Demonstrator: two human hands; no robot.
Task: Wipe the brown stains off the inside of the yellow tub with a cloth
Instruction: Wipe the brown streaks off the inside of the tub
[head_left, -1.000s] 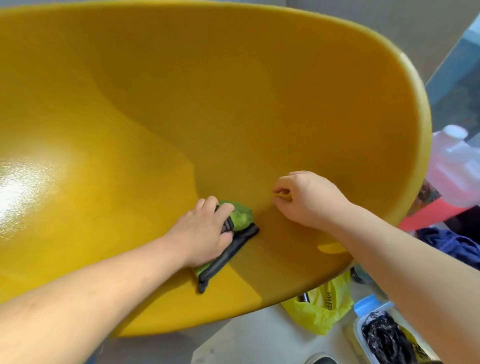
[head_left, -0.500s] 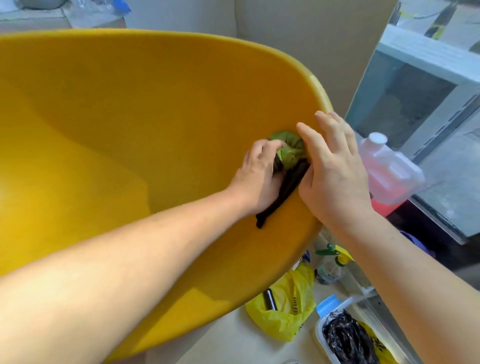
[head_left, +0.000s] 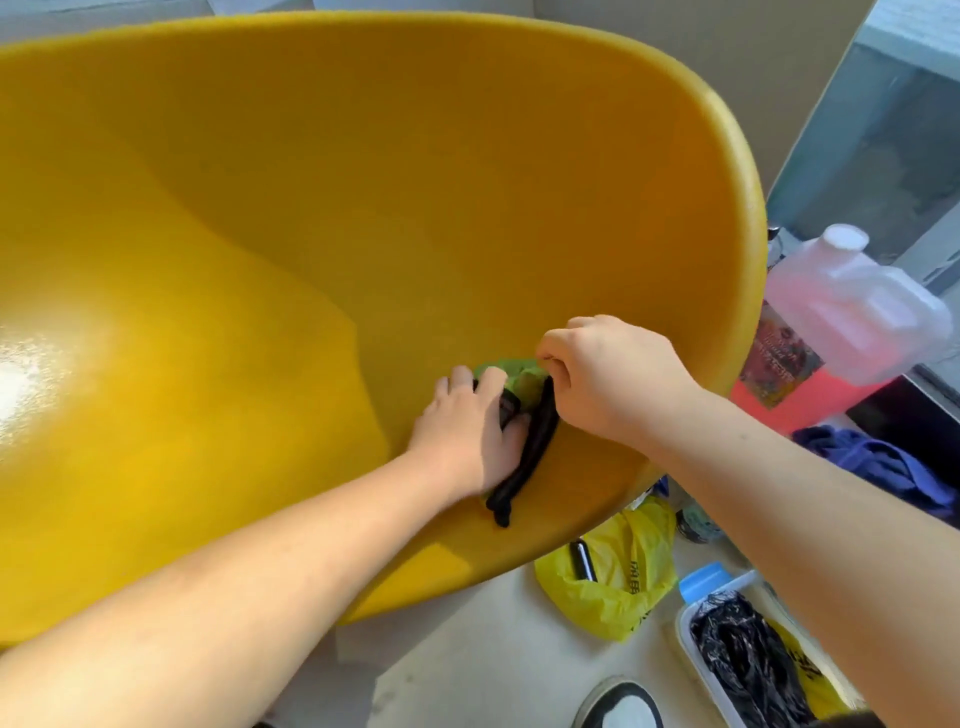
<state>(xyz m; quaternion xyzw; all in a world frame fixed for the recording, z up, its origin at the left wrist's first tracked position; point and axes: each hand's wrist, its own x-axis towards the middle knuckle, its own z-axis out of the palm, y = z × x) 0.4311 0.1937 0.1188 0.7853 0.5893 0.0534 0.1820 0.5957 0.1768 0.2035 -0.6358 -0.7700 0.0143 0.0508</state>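
The big yellow tub (head_left: 363, 182) fills most of the head view, tilted so its inside faces me. A green cloth with a black edge (head_left: 524, 384) is bunched against the tub's inner wall near the right rim. My left hand (head_left: 467, 431) presses down on the cloth, fingers wrapped over it. My right hand (head_left: 608, 379) sits just right of it, fingers curled and pinching the cloth's green top. I make out no clear brown stain around the hands.
A pink liquid jug (head_left: 841, 322) stands right of the tub. Below lie a yellow plastic bag (head_left: 618, 577), a blue cloth (head_left: 878, 467), a white tray of black bags (head_left: 737, 660) and a shoe (head_left: 618, 706) on the floor.
Both hands and the cloth slid up to the tub's right rim, then came back down the inner wall. My right hand went from flat against the cloth to a curled pinch.
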